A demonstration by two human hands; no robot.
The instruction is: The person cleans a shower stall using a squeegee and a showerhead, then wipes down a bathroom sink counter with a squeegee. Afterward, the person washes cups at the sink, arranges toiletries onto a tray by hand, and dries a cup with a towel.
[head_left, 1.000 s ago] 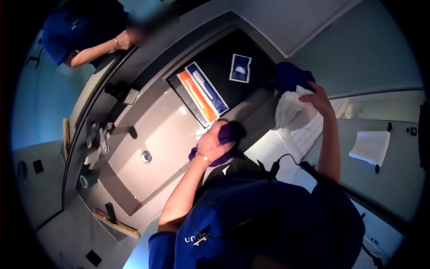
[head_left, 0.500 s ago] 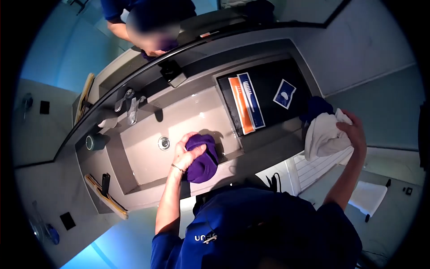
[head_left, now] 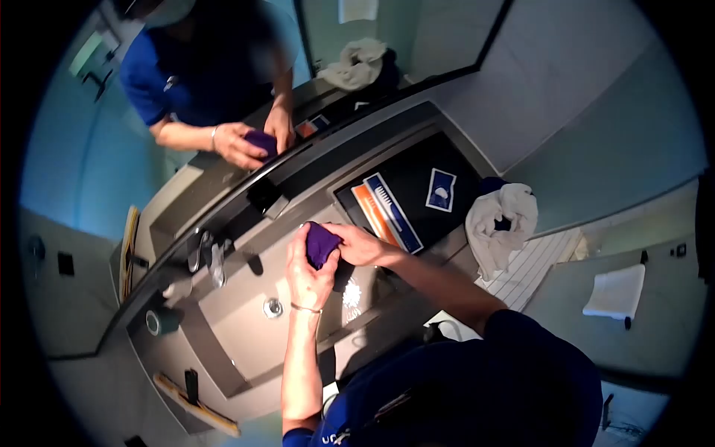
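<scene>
Over the sink basin [head_left: 238, 339], my left hand [head_left: 307, 277] is wrapped round a bunched purple cloth [head_left: 322, 244]. From the other side my right hand [head_left: 359, 244] grips the same cloth; some of its fingers are hidden behind it. Below the hands are the basin floor, a bright patch of light and the round drain [head_left: 273, 307]. To the right, a crumpled white towel [head_left: 514, 212] lies at the counter's end against a dark blue cloth [head_left: 491, 183], touched by neither hand.
A black tray [head_left: 417, 167] holds an orange packet [head_left: 366, 212], a blue comb packet [head_left: 395, 212] and a small blue packet [head_left: 441, 190]. Left of the basin are a faucet [head_left: 217, 264], a cup [head_left: 158, 322] and a yellow-edged brush-like tool [head_left: 195, 406]. A mirror runs behind.
My right hand has left the white towel and moved to the purple cloth. My left hand has carried the cloth from the basin's front edge over the basin. The view has shifted.
</scene>
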